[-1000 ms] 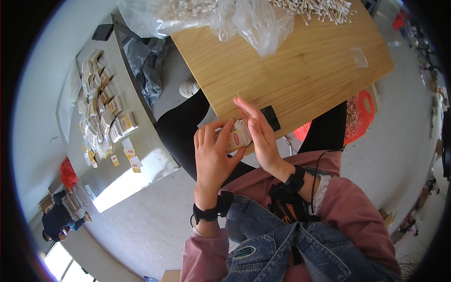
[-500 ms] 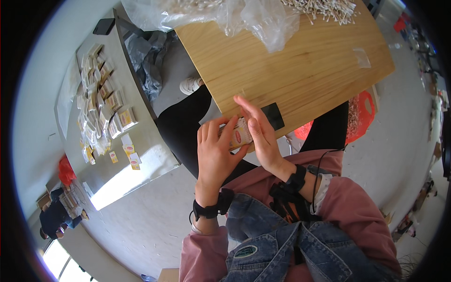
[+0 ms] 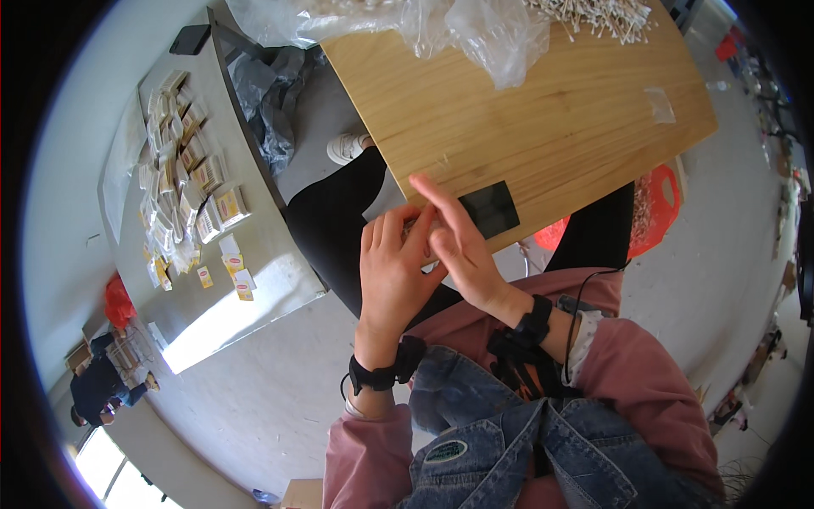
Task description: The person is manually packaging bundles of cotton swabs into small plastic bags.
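Note:
My left hand [image 3: 395,261] is closed around a small pack of cotton swabs [image 3: 434,225] just off the near left corner of the wooden table [image 3: 543,127]. Fingers of both hands now cover most of the pack, so only slivers show. My right hand [image 3: 465,259] is open, its fingers stretched out and its palm side laid against the pack's right end. A black flat rectangle [image 3: 490,209] lies on the table edge just beyond my right hand.
Loose cotton swabs [image 3: 606,19] and clear plastic bags [image 3: 475,38] cover the table's far side. Many filled packs [image 3: 203,182] are heaped on the grey table [image 3: 271,284] at left, near a black phone [image 3: 189,39]. A red bag [image 3: 657,208] stands at right. Another person [image 3: 100,386] is far left.
My right hand has moved left over the pack's end, hiding its printed face, which showed before. The left hand keeps its grip. The whole view has shifted slightly.

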Tool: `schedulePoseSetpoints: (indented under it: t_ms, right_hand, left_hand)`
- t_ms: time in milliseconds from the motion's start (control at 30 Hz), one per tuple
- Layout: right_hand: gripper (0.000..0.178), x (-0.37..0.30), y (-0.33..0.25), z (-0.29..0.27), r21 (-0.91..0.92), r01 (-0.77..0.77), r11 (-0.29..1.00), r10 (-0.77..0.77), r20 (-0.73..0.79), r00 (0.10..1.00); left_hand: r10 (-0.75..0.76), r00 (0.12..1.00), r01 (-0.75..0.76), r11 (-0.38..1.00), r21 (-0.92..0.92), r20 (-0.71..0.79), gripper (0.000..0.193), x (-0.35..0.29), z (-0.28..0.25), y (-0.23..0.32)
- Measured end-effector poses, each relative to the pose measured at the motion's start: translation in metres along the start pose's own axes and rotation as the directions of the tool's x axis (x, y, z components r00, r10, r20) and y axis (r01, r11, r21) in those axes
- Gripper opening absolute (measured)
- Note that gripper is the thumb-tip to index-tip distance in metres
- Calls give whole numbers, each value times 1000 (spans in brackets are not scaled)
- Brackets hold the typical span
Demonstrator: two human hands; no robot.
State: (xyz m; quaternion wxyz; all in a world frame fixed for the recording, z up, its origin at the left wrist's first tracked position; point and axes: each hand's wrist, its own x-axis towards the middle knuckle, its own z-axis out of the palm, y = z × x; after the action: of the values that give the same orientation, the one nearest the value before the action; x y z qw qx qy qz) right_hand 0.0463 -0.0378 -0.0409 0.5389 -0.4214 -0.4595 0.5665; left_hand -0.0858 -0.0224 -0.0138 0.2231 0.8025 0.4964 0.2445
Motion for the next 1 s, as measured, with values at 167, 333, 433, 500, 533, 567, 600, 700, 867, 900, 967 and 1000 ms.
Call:
schedulePoseSetpoints:
  t_ms: [167, 333, 433, 500, 533, 567, 600, 700, 867, 900, 967, 1000]
  right_hand:
    - [63, 2, -6, -4, -118, 51, 992, -48, 26, 999]
    - [41, -16, -25, -9, 97, -92, 991, 126, -439, 890]
    - [36, -54, -30, -33, 339, -480, 809, 548, -139, 825]
    - [36, -68, -32, -23, 493, -606, 624, 692, 10, 722]
    - [35, -70, -34, -18, 594, -704, 389, 783, 189, 593]
    - [41, -68, -31, -7, 655, -696, 294, 809, 217, 546]
    - [41, -64, -26, 2, 653, -697, 295, 808, 220, 547]
    - [37, -59, -6, 27, 810, -562, 165, 725, 287, 627]
    - [37, -58, -26, 62, 771, -625, 121, 671, 400, 624]
    - [34, -58, -33, 64, 791, -603, 105, 619, 422, 662]
    - [34, -52, -49, 58, 763, -625, 164, 610, 420, 672]
    - [34, -48, -54, 51, 734, -638, 233, 604, 405, 686]
  left_hand:
    - [-50, 990, 58, 997, -55, 130, 52, 10, -7, 4]
    - [-385, 869, 458, 865, -207, 312, 35, 31, -13, -4]
    - [-450, 836, 493, 867, -71, 316, 29, 46, -14, 10]
    - [-507, 788, 534, 845, 24, 350, 28, 51, -18, 17]
    - [-537, 751, 562, 825, 54, 383, 26, 52, -21, 18]
    - [-569, 711, 591, 802, 88, 413, 25, 51, -23, 19]
    - [-570, 712, 591, 802, 89, 409, 25, 50, -27, 20]
    - [-580, 755, 573, 810, 124, 306, 25, 32, -41, 17]
    - [-755, 638, 770, 619, -157, 152, 27, -14, -79, 17]
    - [-746, 651, 757, 623, -196, 140, 23, -21, -88, 22]
    - [-731, 676, 709, 612, -349, 91, 19, -33, -90, 30]
    - [-712, 701, 633, 590, -501, 48, 16, -34, -87, 35]
